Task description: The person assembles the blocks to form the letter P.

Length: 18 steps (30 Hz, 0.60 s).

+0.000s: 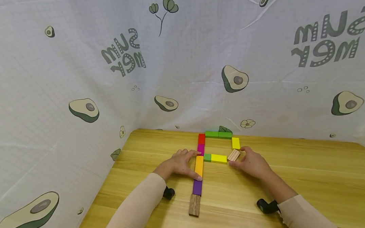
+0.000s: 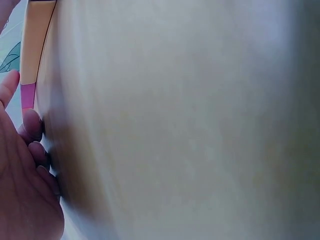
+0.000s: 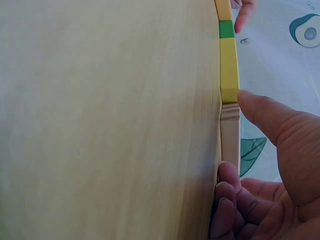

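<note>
My right hand [image 1: 254, 163] pinches a striped natural-wood block [image 1: 233, 155] between thumb and fingers. The block lies at a slant, one end close to a yellow block [image 1: 218, 158] in the short crossing row. My left hand [image 1: 182, 164] rests beside the long column of blocks, its index fingertip at the magenta block [image 1: 200, 149] and its thumb at the lower end of the orange block [image 1: 199, 166]. In the right wrist view, the wooden block [image 3: 230, 135] sits between my thumb, near the yellow end, and my curled fingers. The left wrist view catches the orange block [image 2: 37, 45] near my fingertips.
A red block [image 1: 201, 138] tops the column; purple [image 1: 197, 187] and brown wooden [image 1: 194, 205] blocks end it. Green blocks [image 1: 212, 134] and another yellow block [image 1: 235, 143] run along the back and right. Behind the wooden table [image 1: 310, 176] hangs a white printed sheet [image 1: 192, 59].
</note>
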Each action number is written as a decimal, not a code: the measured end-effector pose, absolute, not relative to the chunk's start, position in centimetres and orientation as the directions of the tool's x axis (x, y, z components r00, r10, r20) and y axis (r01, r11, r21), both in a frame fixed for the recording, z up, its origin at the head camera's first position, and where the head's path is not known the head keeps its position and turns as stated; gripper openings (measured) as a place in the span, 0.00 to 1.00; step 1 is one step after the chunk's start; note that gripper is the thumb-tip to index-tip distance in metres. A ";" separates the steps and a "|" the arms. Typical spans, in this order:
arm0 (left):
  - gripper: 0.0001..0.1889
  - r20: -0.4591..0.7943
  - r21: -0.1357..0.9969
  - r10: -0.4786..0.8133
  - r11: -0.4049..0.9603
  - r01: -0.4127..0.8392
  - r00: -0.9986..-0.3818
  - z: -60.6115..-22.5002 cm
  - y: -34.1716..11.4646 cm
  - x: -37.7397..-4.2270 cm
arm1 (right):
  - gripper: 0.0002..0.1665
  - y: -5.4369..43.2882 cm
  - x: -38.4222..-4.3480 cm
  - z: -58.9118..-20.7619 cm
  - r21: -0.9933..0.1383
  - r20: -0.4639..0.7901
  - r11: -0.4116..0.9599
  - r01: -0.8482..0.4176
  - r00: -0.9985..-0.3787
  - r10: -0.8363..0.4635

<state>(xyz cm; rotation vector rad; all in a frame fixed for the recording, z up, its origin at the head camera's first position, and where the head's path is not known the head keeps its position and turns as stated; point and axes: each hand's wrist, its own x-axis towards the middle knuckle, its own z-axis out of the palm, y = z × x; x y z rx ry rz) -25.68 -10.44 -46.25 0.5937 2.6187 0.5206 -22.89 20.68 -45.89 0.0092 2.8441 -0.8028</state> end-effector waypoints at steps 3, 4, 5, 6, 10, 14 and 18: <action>0.55 -0.294 0.448 0.478 0.834 0.323 -0.828 -46.3 -10.4 -25.7 | 0.57 20.8 -22.8 -45.9 -0.521 -0.173 0.852 0.045 -0.983 -0.054; 0.55 -0.294 0.450 0.480 0.832 0.323 -0.827 -46.2 -10.4 -25.7 | 0.58 20.8 -22.8 -45.9 -0.523 -0.172 0.851 0.043 -0.984 -0.055; 0.55 -0.294 0.453 0.480 0.832 0.322 -0.827 -46.2 -10.4 -25.7 | 0.58 20.9 -22.7 -45.9 -0.527 -0.172 0.849 0.044 -0.984 -0.056; 0.55 -0.294 0.455 0.479 0.831 0.319 -0.827 -46.2 -10.4 -25.7 | 0.58 20.9 -22.7 -45.9 -0.531 -0.173 0.846 0.045 -0.983 -0.056; 0.56 -0.295 0.461 0.476 0.830 0.313 -0.828 -46.1 -10.5 -25.9 | 0.59 21.1 -22.7 -45.8 -0.557 -0.185 0.829 0.058 -0.981 -0.055; 0.56 -0.295 0.467 0.477 0.828 0.311 -0.828 -46.1 -10.7 -26.0 | 0.59 21.2 -22.7 -46.0 -0.583 -0.190 0.810 0.063 -0.980 -0.061; 0.57 -0.297 0.474 0.475 0.827 0.304 -0.829 -46.4 -10.9 -26.0 | 0.58 21.3 -22.5 -46.1 -0.606 -0.200 0.793 0.067 -0.977 -0.071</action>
